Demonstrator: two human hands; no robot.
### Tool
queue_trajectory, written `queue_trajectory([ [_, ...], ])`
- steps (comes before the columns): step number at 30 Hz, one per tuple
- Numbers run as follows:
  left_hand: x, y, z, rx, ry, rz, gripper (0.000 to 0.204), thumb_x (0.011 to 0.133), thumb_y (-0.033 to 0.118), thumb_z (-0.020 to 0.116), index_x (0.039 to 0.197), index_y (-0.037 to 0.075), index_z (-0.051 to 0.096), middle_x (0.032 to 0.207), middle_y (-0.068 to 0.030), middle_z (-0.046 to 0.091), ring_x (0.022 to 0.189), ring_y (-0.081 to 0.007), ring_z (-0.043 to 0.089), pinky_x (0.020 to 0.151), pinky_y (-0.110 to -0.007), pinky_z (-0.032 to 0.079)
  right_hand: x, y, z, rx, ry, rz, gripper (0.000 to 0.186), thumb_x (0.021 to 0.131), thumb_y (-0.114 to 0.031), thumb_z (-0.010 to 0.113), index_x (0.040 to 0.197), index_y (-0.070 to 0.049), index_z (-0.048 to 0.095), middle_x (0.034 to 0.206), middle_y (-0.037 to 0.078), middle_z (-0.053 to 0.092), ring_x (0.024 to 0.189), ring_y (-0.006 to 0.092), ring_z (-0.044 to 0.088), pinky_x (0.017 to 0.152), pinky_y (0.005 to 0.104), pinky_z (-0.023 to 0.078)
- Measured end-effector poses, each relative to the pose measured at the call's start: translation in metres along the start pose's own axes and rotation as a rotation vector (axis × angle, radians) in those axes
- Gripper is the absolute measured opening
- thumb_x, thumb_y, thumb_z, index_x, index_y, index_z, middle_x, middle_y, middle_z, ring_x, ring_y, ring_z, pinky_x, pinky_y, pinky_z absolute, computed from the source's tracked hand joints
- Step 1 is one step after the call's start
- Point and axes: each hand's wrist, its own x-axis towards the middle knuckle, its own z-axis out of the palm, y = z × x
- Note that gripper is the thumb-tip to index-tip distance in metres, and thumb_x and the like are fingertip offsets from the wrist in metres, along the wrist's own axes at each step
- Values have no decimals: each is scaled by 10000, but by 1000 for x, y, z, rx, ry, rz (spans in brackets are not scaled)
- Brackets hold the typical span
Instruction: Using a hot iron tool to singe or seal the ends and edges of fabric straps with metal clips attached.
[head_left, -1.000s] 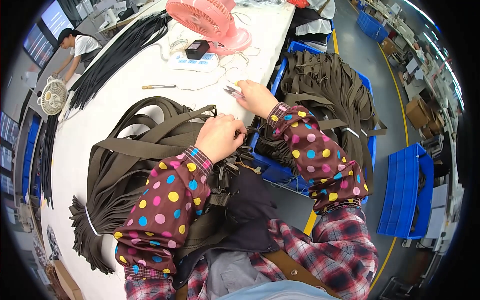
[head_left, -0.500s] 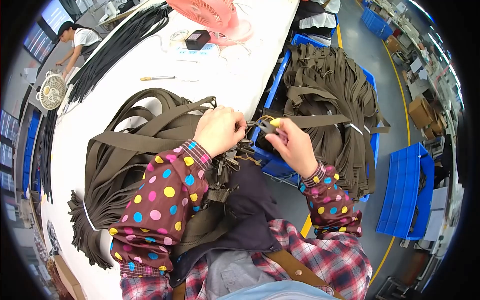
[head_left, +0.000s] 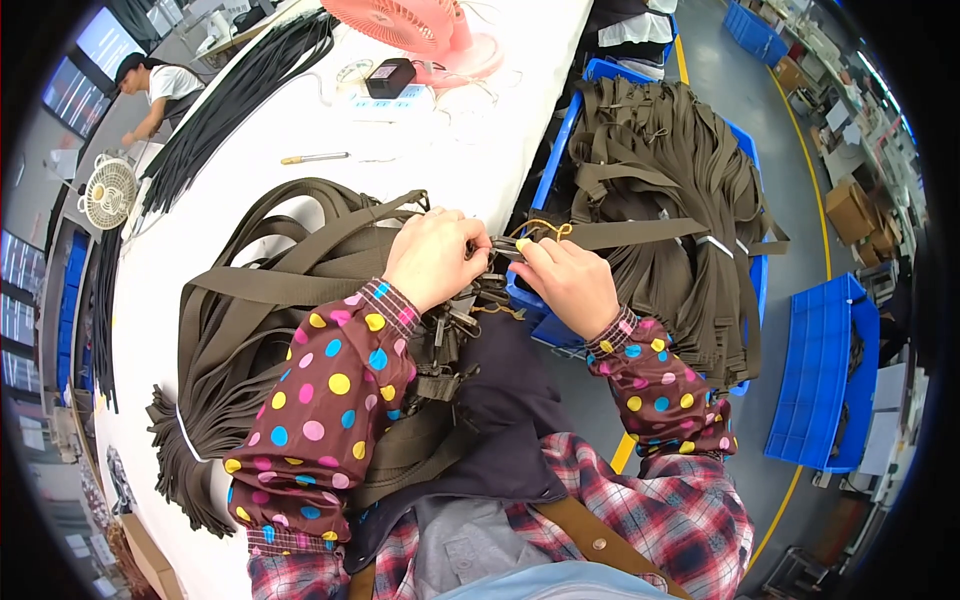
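My left hand (head_left: 437, 262) is closed in a pinch at the right edge of a heap of dark olive webbing straps (head_left: 255, 285). What its fingertips hold is mostly hidden; a strap's end with dark hardware seems to be there. Close against it, my right hand (head_left: 572, 285) grips a small dark tool (head_left: 508, 246) that looks like thread snips, pointing at the left fingertips. A yellow cord (head_left: 550, 229) loops above the right fingers. Below the left hand hang several dark metal clips (head_left: 455, 325) on the strap ends.
A blue crate (head_left: 756, 190) heaped with similar straps stands at the right. On the white table (head_left: 230, 130) are a pink fan (head_left: 465, 55), a black adapter (head_left: 390, 78), a pen-like tool (head_left: 314, 158) and black strips (head_left: 245, 100). A person works at far left.
My right hand has turned and moved slightly left, bringing the dark tool to the left fingertips. The left hand stays nearly in place. The yellow cord now shows above the right hand.
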Motion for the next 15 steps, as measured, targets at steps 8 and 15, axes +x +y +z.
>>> queue_trajectory([
  [8, 1, -2, -3, -1, -12, -3, 70, 728, 182, 605, 721, 117, 631, 716, -68, 596, 802, -253, 586, 717, -374, 439, 7, 2, -3, 3, -13, -22, 209, 780, -273, 668, 861, -107, 571, 679, 5, 504, 621, 158, 543, 514, 291, 443],
  [15, -6, -6, -5, 17, -21, 18, 70, 727, 175, 595, 712, 111, 620, 706, -69, 589, 796, -266, 585, 719, -383, 449, 42, 26, -24, 252, 141, 80, 244, 776, -273, 680, 893, -82, 582, 723, 41, 581, 657, 214, 592, 537, 320, 465],
])
